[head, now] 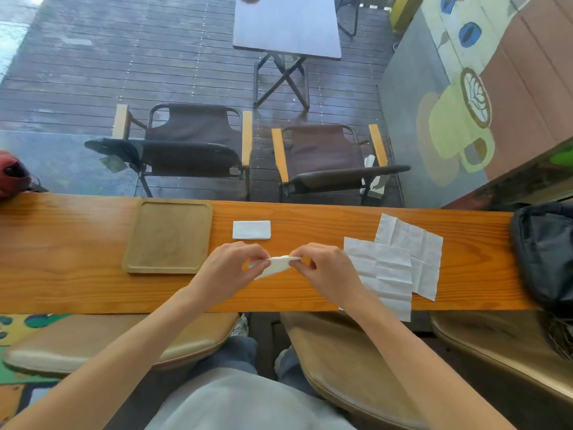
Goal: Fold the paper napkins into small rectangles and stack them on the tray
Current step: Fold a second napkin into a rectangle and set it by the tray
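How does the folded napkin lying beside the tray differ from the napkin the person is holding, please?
The folded napkin lies flat on the wooden table, untouched; the held napkin is pinched between the left hand and right hand, above the table. The folded napkin is a crisp small rectangle; the held napkin is curved, its fold unfinished. Both are white paper, and neither is on the tray.

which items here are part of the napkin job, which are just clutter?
Job:
- napkin being folded, held by left hand and right hand
- folded napkin
- unfolded napkins
- tray

Clutter:
- black bag
- red helmet
- folding chairs
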